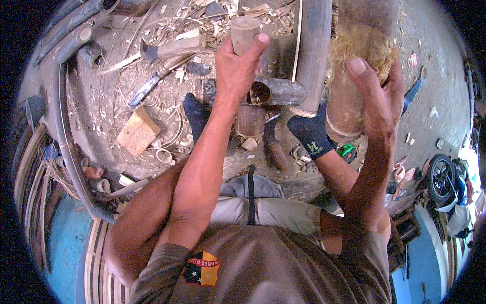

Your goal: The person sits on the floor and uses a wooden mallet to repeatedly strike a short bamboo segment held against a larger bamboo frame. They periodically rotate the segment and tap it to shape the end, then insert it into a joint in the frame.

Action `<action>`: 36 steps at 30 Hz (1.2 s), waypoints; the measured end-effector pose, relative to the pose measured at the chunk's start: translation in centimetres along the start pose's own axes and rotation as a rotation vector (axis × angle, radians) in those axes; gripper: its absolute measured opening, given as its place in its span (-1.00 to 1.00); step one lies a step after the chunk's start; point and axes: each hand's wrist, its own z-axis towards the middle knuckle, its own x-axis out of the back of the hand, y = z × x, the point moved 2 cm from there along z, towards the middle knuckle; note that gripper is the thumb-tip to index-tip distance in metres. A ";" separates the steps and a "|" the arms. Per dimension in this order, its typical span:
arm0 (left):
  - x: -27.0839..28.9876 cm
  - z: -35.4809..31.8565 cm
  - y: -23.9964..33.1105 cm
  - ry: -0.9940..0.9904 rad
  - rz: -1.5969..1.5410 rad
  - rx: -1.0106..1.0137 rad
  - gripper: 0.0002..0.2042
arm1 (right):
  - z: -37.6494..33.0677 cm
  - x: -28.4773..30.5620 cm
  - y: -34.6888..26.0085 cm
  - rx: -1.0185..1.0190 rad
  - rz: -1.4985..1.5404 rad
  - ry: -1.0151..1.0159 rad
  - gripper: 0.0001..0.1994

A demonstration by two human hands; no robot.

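My left hand [237,61] is closed round a short pale wooden cylinder [245,31], its flat end facing up. On the right, my right hand [377,93] grips a thick bamboo tube [346,111], thumb in front and the other fingers mostly hidden. A band of frayed straw-coloured fibre [349,53] wraps this tube next to the thumb. Beside it stands a longer bamboo pole [315,50]. Between my sock-covered feet, a short bamboo piece [283,93] with an opening in its side lies crosswise, below my left hand.
Wood shavings litter the floor. At left lie a wooden-handled tool [177,48], a knife [146,90] and a wood block [138,130]. A dark wooden handle [276,152] lies between my feet. Bamboo poles [63,126] line the left; a wheel [441,177] stands far right.
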 end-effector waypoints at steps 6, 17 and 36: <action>0.1 0.1 0.7 -0.067 0.007 0.016 -0.64 | 0.4 1.1 1.3 -0.025 -0.030 0.044 -0.38; 0.2 0.0 0.4 0.012 0.049 0.060 -0.71 | 3.2 1.0 -3.0 0.160 -0.216 -0.133 -0.38; 1.0 -1.8 -0.8 -0.128 -0.028 0.024 -0.65 | -0.6 -0.5 -8.9 0.342 -0.648 -0.342 -0.18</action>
